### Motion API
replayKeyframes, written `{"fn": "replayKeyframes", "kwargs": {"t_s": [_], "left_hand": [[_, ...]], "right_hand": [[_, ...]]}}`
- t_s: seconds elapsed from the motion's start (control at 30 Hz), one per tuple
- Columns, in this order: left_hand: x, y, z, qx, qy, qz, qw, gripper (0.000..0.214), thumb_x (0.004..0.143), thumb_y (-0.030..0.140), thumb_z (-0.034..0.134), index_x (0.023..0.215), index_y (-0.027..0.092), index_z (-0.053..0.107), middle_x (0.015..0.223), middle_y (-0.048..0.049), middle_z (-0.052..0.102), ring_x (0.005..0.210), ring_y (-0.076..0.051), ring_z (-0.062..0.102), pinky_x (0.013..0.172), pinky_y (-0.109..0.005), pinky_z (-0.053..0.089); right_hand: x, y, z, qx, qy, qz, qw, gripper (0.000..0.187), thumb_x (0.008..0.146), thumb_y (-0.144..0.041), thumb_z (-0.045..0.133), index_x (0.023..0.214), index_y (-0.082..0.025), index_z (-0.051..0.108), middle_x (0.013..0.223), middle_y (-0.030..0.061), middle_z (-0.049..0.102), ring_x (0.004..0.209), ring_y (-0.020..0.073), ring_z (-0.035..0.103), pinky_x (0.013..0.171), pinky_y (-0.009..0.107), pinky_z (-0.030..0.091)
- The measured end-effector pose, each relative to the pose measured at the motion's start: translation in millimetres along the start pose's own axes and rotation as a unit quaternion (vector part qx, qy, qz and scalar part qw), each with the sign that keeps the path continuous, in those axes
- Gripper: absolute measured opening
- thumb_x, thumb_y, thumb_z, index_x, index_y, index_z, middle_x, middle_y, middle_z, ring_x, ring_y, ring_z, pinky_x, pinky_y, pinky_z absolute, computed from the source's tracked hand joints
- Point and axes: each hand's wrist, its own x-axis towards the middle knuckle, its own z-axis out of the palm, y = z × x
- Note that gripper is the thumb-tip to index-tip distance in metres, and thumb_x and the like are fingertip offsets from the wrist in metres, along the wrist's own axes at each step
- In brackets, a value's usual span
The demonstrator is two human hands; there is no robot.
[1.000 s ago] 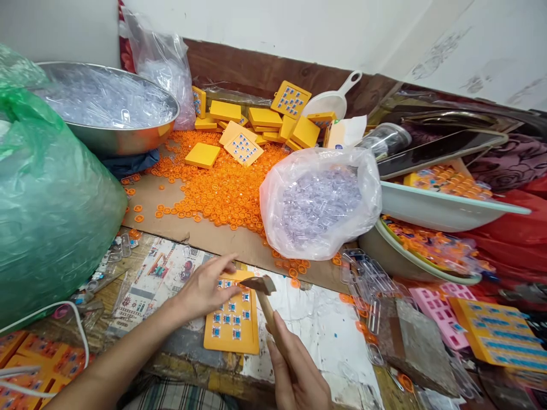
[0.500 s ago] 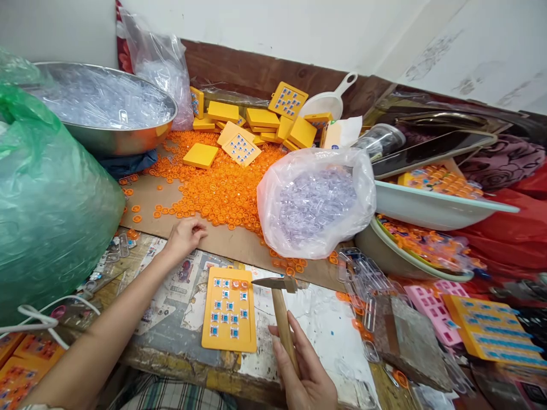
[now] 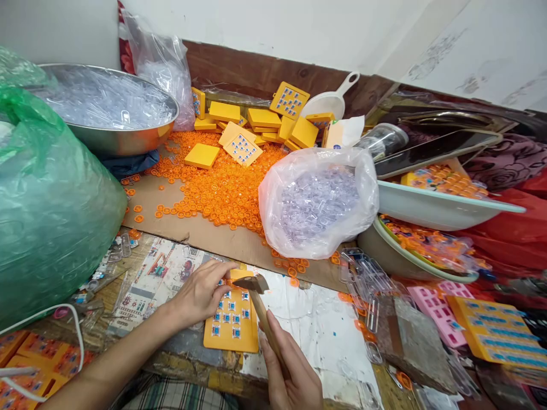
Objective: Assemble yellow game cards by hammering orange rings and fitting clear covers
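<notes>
My right hand (image 3: 293,364) grips the wooden handle of a hammer (image 3: 265,316). The hammer's dark head hangs over the upper right of a yellow plastic tray (image 3: 231,340). Small clear squares with blue centres sit in the tray. My left hand (image 3: 205,287) is over the tray's upper left, its fingers curled towards the thumb. Whatever the fingertips may hold is hidden. Behind the tray, many orange plastic rings (image 3: 222,196) lie heaped on cardboard (image 3: 171,228).
A white plastic bag (image 3: 273,222) of clear pieces stands behind and right of the tray. At left are a bulging green bag (image 3: 55,210) and a metal bowl (image 3: 128,136) of clear parts. Yellow cases (image 3: 262,118) pile at the back. A stone block (image 3: 419,341) lies right.
My left hand has moved from the cardboard by the orange rings to the tray's upper left. The hammer has shifted left, its head now over the tray.
</notes>
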Motion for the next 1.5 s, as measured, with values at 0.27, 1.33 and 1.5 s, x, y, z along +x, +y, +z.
{"fn": "replayKeyframes", "kwargs": {"t_s": [0.27, 1.33, 1.5], "left_hand": [[0.2, -5.1, 2.1, 0.039, -0.017, -0.008, 0.999, 0.050, 0.083, 0.009, 0.050, 0.131, 0.018, 0.044, 0.100, -0.0090, 0.066, 0.093, -0.023, 0.062, 0.082, -0.037, 0.053], [24.7, -32.0, -14.4, 0.058, 0.068, -0.043, 0.995, 0.021, 0.083, 0.008, 0.053, 0.093, 0.017, 0.069, 0.090, -0.0062, 0.070, 0.086, -0.018, 0.064, 0.079, -0.032, 0.052], [-4.7, -4.8, -8.6, 0.011, 0.039, -0.039, 0.998, 0.038, 0.085, 0.013, 0.053, 0.123, 0.016, 0.055, 0.093, -0.0069, 0.067, 0.087, -0.019, 0.063, 0.083, -0.036, 0.053]], "right_hand": [[9.4, -6.3, 0.9, -0.109, -0.063, -0.074, 0.989, 0.042, 0.092, -0.019, 0.043, 0.129, -0.033, 0.057, 0.106, 0.0034, 0.071, 0.094, 0.0194, 0.069, 0.079, 0.028, 0.056], [-4.3, 18.0, 2.1, 0.048, 0.020, 0.121, 0.991, 0.044, 0.085, -0.038, 0.062, 0.126, -0.023, 0.061, 0.112, 0.0060, 0.071, 0.103, 0.0237, 0.068, 0.098, 0.036, 0.050], [1.7, 7.6, 2.5, -0.031, -0.046, -0.065, 0.996, 0.046, 0.089, -0.016, 0.054, 0.133, -0.028, 0.053, 0.124, 0.0046, 0.064, 0.106, 0.0201, 0.066, 0.093, 0.031, 0.053]]}}
